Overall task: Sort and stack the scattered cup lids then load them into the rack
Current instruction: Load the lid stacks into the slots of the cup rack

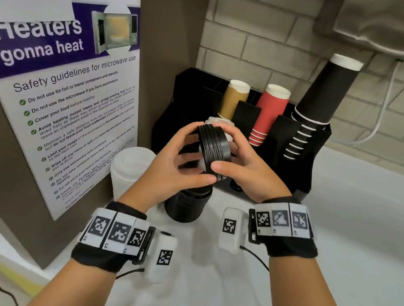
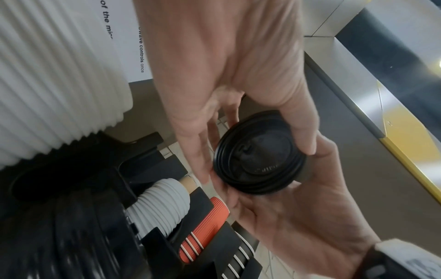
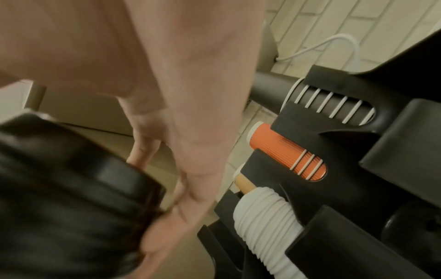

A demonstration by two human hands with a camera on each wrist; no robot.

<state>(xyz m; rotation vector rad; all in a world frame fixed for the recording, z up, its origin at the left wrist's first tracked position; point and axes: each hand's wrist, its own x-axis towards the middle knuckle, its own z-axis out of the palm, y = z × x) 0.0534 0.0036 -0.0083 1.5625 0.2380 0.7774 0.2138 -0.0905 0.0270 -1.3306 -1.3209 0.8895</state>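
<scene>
1. Hands first: the left hand (image 1: 181,160) and the right hand (image 1: 242,171) both curl around a short stack of black lids (image 1: 213,149), held on its side in the air just in front of the rack (image 1: 305,167).
2. Fingers of each hand wrap the stack's rim from opposite sides; in the left wrist view the stack's top face (image 2: 260,160) shows between them.
3. Directly under the hands, a taller pile of black lids (image 1: 187,206) stands on the white worktop (image 1: 365,240), with a pile of white lids (image 1: 130,168) just beside it to the left.
4. White lids (image 3: 264,213) already lie in one slot of the rack, below the brown, red and black cups.
5. Judging by this, sorting looks mostly done; the black lids and the remaining white pile are not yet loaded.
</scene>
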